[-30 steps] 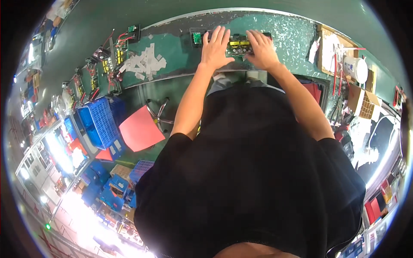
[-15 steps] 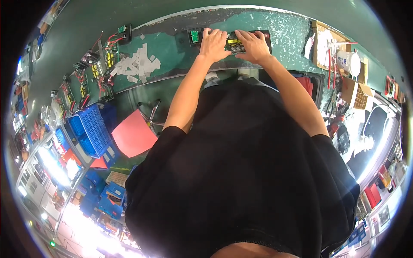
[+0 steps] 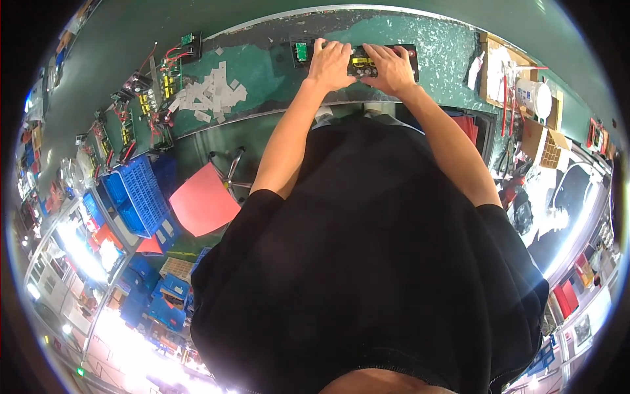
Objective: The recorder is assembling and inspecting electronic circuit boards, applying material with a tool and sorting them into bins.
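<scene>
A long black-framed circuit board assembly [image 3: 361, 61] lies on the bench, with yellow-wrapped parts showing in the gap between my hands. My left hand [image 3: 330, 67] grips its left part, fingers over the far edge and thumb toward the near side. On the right part, my right hand [image 3: 392, 69] holds it the same way, fingers bent over the top. A small green circuit board [image 3: 301, 52] sticks out at the left, beside my left fingers. Whatever sits beneath both palms is hidden.
White flat pieces [image 3: 216, 94] lie piled on the green bench [image 3: 262, 75]. Several wired circuit boards [image 3: 147, 102] stand farther left. To the right are a white tube [image 3: 475, 69], a wooden tray [image 3: 489, 79] and a white tub [image 3: 539, 98]. A pink-topped chair [image 3: 205, 200] and blue crate [image 3: 141, 197] are below left.
The view has shifted slightly. Both hands stay on the circuit board assembly, with only small finger movements.
</scene>
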The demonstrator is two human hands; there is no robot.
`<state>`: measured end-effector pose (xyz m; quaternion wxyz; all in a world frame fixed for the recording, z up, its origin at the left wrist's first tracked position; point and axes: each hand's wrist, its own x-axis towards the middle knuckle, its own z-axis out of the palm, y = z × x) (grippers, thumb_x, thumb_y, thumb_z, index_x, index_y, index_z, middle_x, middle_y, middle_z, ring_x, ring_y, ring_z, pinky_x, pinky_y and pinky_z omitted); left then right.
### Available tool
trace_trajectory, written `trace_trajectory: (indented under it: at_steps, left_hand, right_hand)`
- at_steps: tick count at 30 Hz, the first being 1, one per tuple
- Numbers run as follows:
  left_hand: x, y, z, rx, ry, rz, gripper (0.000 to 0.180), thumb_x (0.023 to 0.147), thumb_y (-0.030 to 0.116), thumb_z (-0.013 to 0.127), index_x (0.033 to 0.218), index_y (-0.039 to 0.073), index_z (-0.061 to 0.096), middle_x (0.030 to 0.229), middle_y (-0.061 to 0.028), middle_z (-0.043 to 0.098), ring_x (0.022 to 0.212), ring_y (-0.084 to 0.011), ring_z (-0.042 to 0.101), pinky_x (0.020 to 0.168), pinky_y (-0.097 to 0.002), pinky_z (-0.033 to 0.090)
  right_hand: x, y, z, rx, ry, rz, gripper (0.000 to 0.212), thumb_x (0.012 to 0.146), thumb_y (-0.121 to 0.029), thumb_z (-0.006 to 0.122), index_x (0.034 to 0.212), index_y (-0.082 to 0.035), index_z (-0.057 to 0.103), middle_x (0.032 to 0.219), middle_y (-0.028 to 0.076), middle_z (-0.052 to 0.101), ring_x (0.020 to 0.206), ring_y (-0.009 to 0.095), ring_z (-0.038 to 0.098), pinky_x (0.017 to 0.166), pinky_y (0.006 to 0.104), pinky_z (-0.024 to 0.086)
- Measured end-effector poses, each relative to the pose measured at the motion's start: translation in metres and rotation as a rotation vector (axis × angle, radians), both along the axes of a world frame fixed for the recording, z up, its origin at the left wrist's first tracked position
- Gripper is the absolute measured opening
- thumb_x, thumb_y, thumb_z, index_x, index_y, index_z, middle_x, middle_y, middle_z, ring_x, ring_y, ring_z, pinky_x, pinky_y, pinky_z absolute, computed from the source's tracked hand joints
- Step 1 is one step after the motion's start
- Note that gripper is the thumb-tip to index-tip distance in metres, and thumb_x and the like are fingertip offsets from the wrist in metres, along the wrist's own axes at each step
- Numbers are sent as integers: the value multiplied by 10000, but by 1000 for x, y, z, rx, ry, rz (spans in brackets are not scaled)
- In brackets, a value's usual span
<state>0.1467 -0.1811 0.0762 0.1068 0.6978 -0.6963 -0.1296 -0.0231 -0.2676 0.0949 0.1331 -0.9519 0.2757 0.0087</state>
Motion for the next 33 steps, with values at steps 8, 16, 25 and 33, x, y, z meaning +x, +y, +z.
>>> trace_trajectory:
  at_steps: [8, 16, 25, 33]
  left_hand:
    - [1, 1, -5, -46, -39, -11, 661, 616, 369, 740, 1127, 17, 511, 1050, -124, 621, 1115, -237, 532, 985, -478, 286]
    - [1, 17, -2, -73, -32, 32, 716, 640, 274, 704, 1249, -2, 446, 1231, -142, 537, 1248, -262, 429, 1002, -486, 279]
    - [2, 83, 47, -302, 31, 449, 526, 733, 230, 676, 1193, 44, 503, 1203, -140, 547, 1207, -292, 459, 986, -452, 311]
    - [8, 208, 30, -192, 11, 909, 387, 760, 151, 656, 1090, -2, 522, 1032, -168, 582, 987, -351, 547, 862, -426, 425]
  right_hand:
    - [-1, 0, -4, -42, -20, 11, 787, 670, -374, 735, 1340, -120, 410, 1264, 37, 529, 1142, 204, 520, 986, 445, 320]
    - [-7, -8, -11, -39, -35, 121, 814, 658, -277, 742, 1365, -116, 372, 1293, 32, 500, 1151, 195, 516, 979, 434, 324]
    - [-11, -14, -18, 13, -22, 94, 811, 664, -252, 756, 1369, -131, 374, 1312, 30, 493, 1167, 198, 509, 973, 434, 331]
    - [-12, -28, -7, 90, 53, 209, 895, 639, -221, 765, 1415, -140, 327, 1305, 71, 497, 1140, 270, 521, 992, 424, 346]
